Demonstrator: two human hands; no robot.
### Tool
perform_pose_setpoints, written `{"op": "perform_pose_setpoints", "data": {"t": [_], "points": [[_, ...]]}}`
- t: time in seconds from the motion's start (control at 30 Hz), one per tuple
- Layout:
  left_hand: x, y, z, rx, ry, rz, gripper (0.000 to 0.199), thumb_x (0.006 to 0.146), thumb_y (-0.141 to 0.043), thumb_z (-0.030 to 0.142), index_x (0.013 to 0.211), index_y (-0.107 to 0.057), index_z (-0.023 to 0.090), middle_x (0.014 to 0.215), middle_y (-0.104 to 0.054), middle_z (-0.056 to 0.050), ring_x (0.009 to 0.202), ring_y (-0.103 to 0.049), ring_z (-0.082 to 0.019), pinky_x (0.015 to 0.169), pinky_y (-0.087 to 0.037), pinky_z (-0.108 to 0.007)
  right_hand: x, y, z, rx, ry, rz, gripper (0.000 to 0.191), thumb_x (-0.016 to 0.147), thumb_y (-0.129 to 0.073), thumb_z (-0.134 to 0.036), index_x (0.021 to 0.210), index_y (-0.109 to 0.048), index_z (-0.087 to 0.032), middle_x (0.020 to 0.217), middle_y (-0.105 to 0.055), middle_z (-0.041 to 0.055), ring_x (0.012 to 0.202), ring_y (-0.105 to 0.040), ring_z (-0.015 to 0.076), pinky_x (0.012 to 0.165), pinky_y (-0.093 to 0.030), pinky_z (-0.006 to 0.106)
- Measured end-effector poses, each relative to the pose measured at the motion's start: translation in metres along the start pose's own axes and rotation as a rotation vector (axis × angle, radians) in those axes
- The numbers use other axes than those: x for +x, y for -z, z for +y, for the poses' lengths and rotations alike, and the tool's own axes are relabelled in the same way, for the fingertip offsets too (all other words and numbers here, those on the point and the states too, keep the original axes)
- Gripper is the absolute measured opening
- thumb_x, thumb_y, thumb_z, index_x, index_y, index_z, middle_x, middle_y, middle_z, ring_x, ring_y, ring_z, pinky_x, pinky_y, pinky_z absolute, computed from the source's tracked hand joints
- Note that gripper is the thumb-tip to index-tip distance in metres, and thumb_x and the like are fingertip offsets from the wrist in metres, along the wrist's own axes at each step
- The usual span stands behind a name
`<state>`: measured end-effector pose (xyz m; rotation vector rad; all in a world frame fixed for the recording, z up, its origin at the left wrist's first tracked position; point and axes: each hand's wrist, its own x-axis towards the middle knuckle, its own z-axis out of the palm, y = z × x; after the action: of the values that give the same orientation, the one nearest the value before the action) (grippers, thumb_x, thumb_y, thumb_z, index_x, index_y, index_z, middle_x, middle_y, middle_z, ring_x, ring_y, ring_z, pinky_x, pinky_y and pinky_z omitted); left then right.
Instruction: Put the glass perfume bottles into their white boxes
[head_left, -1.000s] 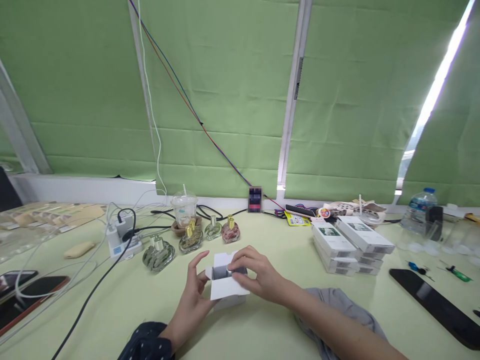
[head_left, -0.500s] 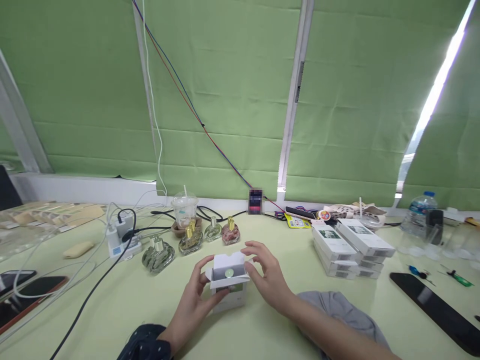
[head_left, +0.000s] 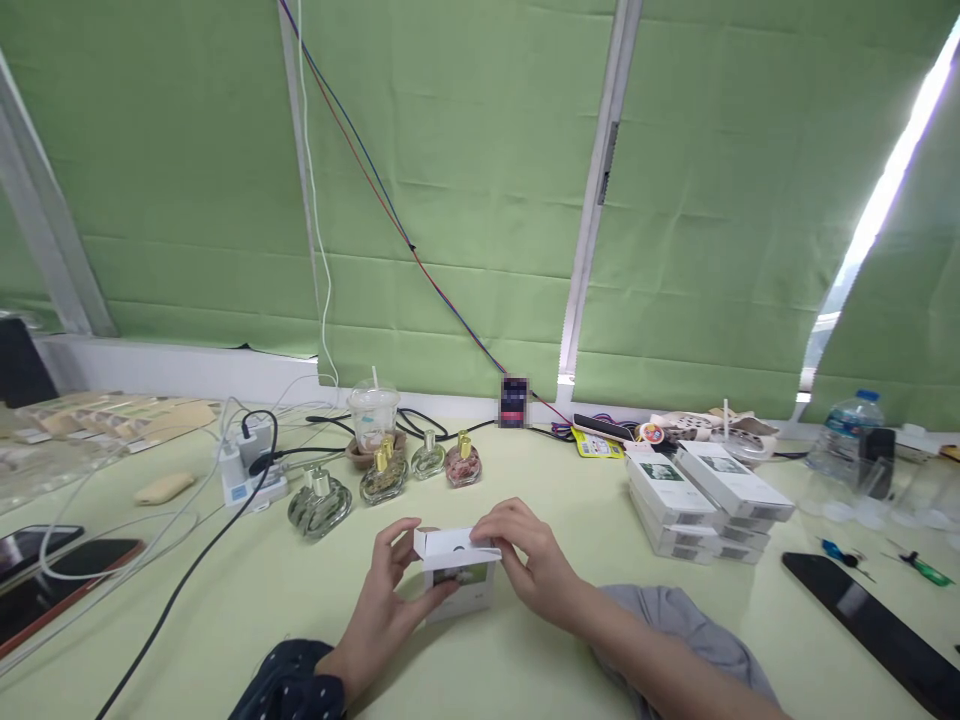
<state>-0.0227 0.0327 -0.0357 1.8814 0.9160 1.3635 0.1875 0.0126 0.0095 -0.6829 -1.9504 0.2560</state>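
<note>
A small white carton [head_left: 469, 600] with a green picture on its front stands upright on the table before me. My left hand [head_left: 386, 610] is wrapped round its left side, thumb across the front. At the carton's top right, the fingers of my right hand [head_left: 529, 560] are bent together on the top flap [head_left: 444, 541], which lies folded over the opening. The inside of the carton is hidden. Beyond it stand several glass perfume bottles, among them a large one with a silver cap [head_left: 320, 505] and a pink one with a gold cap [head_left: 463, 464].
Stacked white cartons [head_left: 670, 492] stand at the right. A grey cloth [head_left: 679, 640] lies by my right forearm, with a long black device [head_left: 870, 625] farther right. To the left are a power strip [head_left: 251, 485] with loose cables and phones [head_left: 67, 590]. A plastic cup [head_left: 373, 415] stands behind the bottles.
The carton's raised top flap has come down over the opening, hiding the round pale top inside. My right hand has moved slightly left and down onto the flap; my left hand keeps its hold.
</note>
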Motion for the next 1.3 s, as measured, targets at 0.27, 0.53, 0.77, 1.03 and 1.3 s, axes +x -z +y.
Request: {"op": "perform_pose_setpoints", "data": {"t": [0.27, 0.53, 0.77, 1.03, 1.3], "points": [[0.001, 0.001, -0.003, 0.017, -0.233, 0.044, 0.052, 0.078, -0.066, 0.019, 0.114, -0.030, 0.029, 0.120, -0.051, -0.007, 0.089, -0.062, -0.016, 0.076, -0.055, -0.033, -0.003, 0.002, -0.004, -0.174, -0.055, 0.009, 0.026, 0.088, -0.044, -0.007, 0.103, -0.059, -0.022, 0.091, -0.066, 0.0045, 0.091, -0.047, 0.0200, 0.078, -0.042, 0.033], [0.005, 0.004, -0.004, 0.282, -0.360, -0.041, 0.030, 0.084, -0.056, 0.015, 0.109, -0.042, 0.026, 0.116, -0.047, -0.008, 0.109, -0.050, -0.020, 0.083, -0.049, -0.030, -0.001, 0.003, -0.005, -0.161, -0.108, -0.004, 0.031, 0.087, -0.045, -0.006, 0.111, -0.054, -0.022, 0.096, -0.068, 0.0021, 0.086, -0.046, 0.0186, 0.077, -0.041, 0.032], [0.003, 0.005, -0.001, 0.356, -0.372, -0.067, 0.028, 0.086, -0.053, 0.015, 0.109, -0.043, 0.026, 0.115, -0.049, -0.007, 0.108, -0.052, -0.018, 0.090, -0.047, -0.029, -0.003, -0.002, 0.001, -0.130, -0.163, 0.097, 0.026, 0.084, -0.049, -0.008, 0.105, -0.057, -0.021, 0.093, -0.066, 0.0028, 0.089, -0.050, 0.0179, 0.079, -0.041, 0.031], [0.005, 0.008, 0.005, 0.476, -0.421, -0.040, 0.026, 0.085, -0.055, 0.018, 0.110, -0.047, 0.024, 0.120, -0.052, -0.009, 0.112, -0.054, -0.021, 0.090, -0.050, -0.032, -0.001, -0.006, 0.005, 0.201, -0.284, 0.283, 0.018, 0.081, -0.062, -0.023, 0.098, -0.058, -0.019, 0.095, -0.059, 0.0045, 0.083, -0.057, 0.0143, 0.072, -0.048, 0.027], [0.002, 0.010, 0.005, 0.577, -0.489, -0.024, 0.032, 0.084, -0.056, 0.017, 0.114, -0.048, 0.022, 0.115, -0.056, -0.010, 0.108, -0.056, -0.021, 0.088, -0.051, -0.033, -0.006, -0.008, -0.002, 0.227, -0.282, 0.167, 0.023, 0.094, -0.044, -0.032, 0.092, -0.063, -0.019, 0.088, -0.064, 0.0051, 0.086, -0.059, 0.0145, 0.078, -0.046, 0.027]]}}
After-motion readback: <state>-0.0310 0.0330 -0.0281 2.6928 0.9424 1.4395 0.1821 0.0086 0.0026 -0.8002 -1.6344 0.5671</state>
